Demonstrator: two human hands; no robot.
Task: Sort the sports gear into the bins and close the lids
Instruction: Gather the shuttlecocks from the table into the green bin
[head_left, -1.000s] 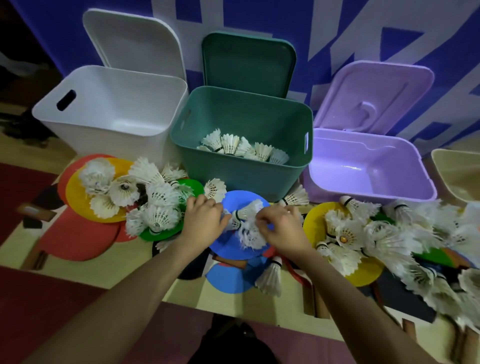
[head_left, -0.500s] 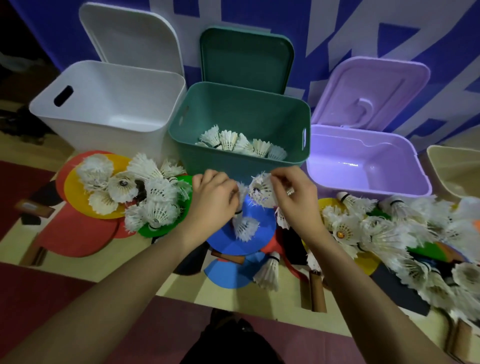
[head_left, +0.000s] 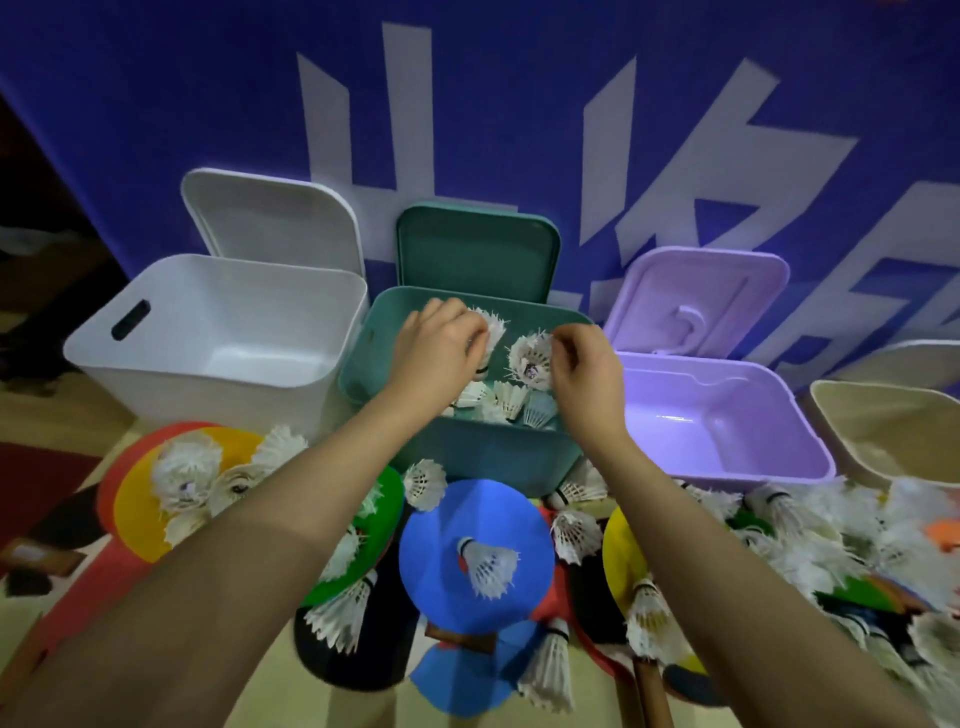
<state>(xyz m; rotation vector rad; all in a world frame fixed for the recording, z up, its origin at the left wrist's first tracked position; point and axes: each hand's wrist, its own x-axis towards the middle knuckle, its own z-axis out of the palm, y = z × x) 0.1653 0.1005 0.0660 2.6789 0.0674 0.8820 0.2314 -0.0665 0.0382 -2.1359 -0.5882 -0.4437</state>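
Note:
Both hands are over the open green bin (head_left: 483, 457). My left hand (head_left: 441, 348) grips a white shuttlecock (head_left: 492, 328) whose feathers stick out past the fingers. My right hand (head_left: 584, 364) pinches another shuttlecock (head_left: 530, 356) by its feather rim. Several shuttlecocks (head_left: 506, 402) lie on the bin's bottom. On the floor in front lie paddles in blue (head_left: 467, 525), yellow (head_left: 140, 499) and green (head_left: 382, 493), with many loose shuttlecocks (head_left: 488, 566) on and around them.
A white bin (head_left: 218, 384) stands open at the left and a purple bin (head_left: 727, 457) at the right; no gear shows in either. Their lids lean against the blue banner behind. A beige bin (head_left: 883, 415) sits at the far right. Shuttlecocks (head_left: 810, 545) pile at the right.
Both hands lifted a shuttlecock each from the blue paddle and carried them forward and up over the green bin. The camera tilted upward.

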